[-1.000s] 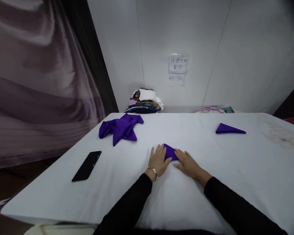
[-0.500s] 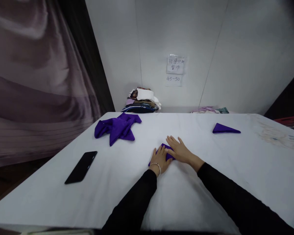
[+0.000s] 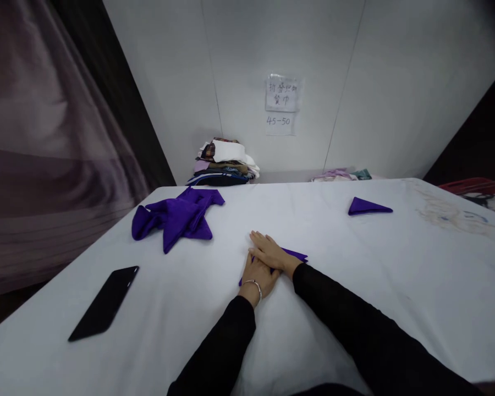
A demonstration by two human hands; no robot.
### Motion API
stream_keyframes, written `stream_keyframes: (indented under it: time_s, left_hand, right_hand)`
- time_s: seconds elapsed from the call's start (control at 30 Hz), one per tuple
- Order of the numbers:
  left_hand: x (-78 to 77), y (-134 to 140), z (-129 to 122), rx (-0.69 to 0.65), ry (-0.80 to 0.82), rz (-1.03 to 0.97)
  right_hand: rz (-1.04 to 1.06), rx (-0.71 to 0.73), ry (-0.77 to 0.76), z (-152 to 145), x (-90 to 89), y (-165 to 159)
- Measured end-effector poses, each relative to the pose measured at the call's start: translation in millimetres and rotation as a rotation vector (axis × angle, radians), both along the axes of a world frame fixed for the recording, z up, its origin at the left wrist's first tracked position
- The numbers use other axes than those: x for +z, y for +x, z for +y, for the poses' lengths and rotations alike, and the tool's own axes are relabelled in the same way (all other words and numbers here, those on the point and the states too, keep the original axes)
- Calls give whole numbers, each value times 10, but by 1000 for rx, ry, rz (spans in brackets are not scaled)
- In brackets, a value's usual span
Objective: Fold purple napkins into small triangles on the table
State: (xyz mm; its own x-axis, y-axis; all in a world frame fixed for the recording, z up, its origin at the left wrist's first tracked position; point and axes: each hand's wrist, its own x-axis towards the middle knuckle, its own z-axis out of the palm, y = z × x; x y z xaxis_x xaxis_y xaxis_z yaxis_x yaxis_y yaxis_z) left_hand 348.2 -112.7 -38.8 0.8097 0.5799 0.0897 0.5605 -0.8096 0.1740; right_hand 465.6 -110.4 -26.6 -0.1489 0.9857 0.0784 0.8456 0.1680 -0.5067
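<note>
A folded purple cloth napkin (image 3: 296, 254) lies flat on the white-covered table, mostly hidden under my hands. My left hand (image 3: 259, 275), with a bracelet at the wrist, rests flat on its left part, fingers stretched out. Crossing over the left fingertips, my right hand (image 3: 269, 251) lies palm down with its fingers straight. Only the napkin's right point and a sliver at the left edge show. A second napkin, folded to a triangle (image 3: 368, 207), sits at the far right. Several loose purple napkins (image 3: 183, 217) are heaped at the back left.
A black phone (image 3: 105, 303) lies on the table (image 3: 181, 308) at the left. Behind the far edge stand a stack of folded cloths (image 3: 225, 165) and a smaller pile (image 3: 338, 174). Paper signs (image 3: 281, 104) hang on the wall. A curtain (image 3: 45, 137) hangs at the left.
My right hand has moved left across the napkin, over my left fingers, uncovering the napkin's right point. My left hand stays on the cloth. The camera view has shifted slightly.
</note>
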Motion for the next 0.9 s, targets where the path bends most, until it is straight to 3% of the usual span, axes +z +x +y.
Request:
stream_keyframes:
  time_s: [0.23, 0.5, 0.63, 0.8, 0.9]
  left_hand:
    - [-71, 16, 14, 43, -3, 30]
    - [-39, 13, -8, 51, -15, 47]
    - [-46, 11, -13, 59, -19, 53]
    - [-72, -4, -18, 53, 0, 13]
    - [-74, -14, -19, 39, -1, 1]
  right_hand:
    - [-167, -247, -26, -146, -118, 262]
    - [-370, -460, -43, -402, -255, 599]
    - [-406, -455, -45, -456, -237, 631]
    - [-415, -413, -104, -401, -41, 488]
    - [-384, -373, -10, -278, 56, 277]
